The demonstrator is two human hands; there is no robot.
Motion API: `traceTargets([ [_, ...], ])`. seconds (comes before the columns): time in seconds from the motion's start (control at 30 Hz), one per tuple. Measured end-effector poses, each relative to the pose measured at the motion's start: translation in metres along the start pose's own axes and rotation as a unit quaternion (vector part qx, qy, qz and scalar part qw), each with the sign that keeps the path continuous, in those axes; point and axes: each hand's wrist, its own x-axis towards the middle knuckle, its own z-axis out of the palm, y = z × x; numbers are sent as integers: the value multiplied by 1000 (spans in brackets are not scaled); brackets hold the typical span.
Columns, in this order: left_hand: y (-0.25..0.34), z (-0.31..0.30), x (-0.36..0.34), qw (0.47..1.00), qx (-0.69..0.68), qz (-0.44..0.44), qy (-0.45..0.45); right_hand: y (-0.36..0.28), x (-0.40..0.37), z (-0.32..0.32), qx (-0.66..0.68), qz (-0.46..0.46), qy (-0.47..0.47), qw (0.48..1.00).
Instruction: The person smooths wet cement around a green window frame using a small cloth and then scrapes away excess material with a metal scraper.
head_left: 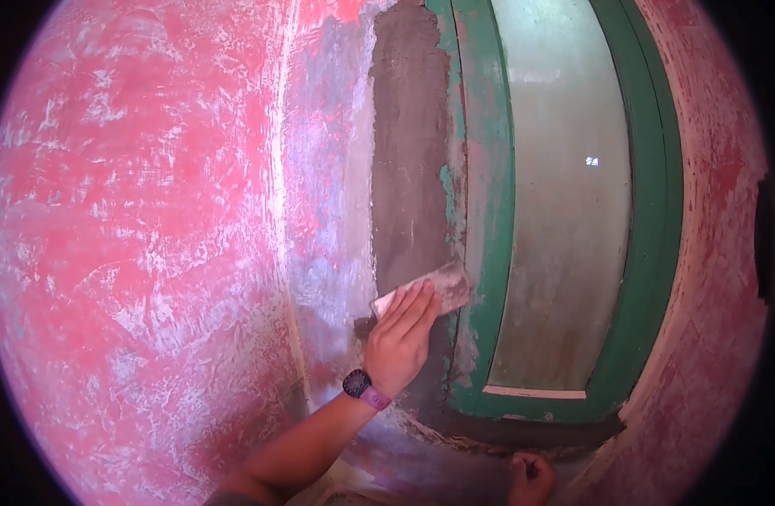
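Observation:
My left hand reaches up from the lower left, wearing a dark watch and a purple band. Its fingers press a flat rectangular scraper, pale and smeared with grey, against the wall. Under and above the scraper runs a vertical strip of grey-brown plaster beside the green frame. The scraper's right end reaches the frame's edge. Low in the view, my right hand is partly cut off, its fingers curled in. Whatever it may hold cannot be made out.
A green wooden frame holds a frosted glass pane to the right. Patchy pink wall meets a corner line on the left. Dark plaster also lies along the frame's bottom. More pink wall stands at the right.

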Motion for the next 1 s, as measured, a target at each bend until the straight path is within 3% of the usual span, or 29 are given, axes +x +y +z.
traceTargets([
  [0.1, -8, -2, 10, 999, 12, 15, 25, 15, 0, 3, 15, -34, -15, 999],
  [0.2, -40, 0, 97, 991, 22, -18, 132, 2, -2, 4, 10, -60, -14, 998],
  [0.3, -52, -4, 145, 989, 17, -18, 147, 26, 2, 4, 28, -60, 3, 998],
  [0.43, -14, 5, 47, 998, 16, 16, 52, -4, 8, -5, -29, 8, -3, 1000],
  [0.57, -6, 0, -6, 1000, 7, 20, -10, 7, 11, 0, 1, -30, 3, 1000],
  [0.73, -50, -2, 118, 991, 24, 0, 129, 22, 7, -3, 1, 54, -26, 998],
  [0.83, -48, -3, 142, 991, 10, 41, 129, 24, 10, -11, -29, -12, -32, 999],
  [1.0, 1, 1, -4, 1000, -4, 7, -10, 4, 12, -6, -14, 29, -21, 999],
])
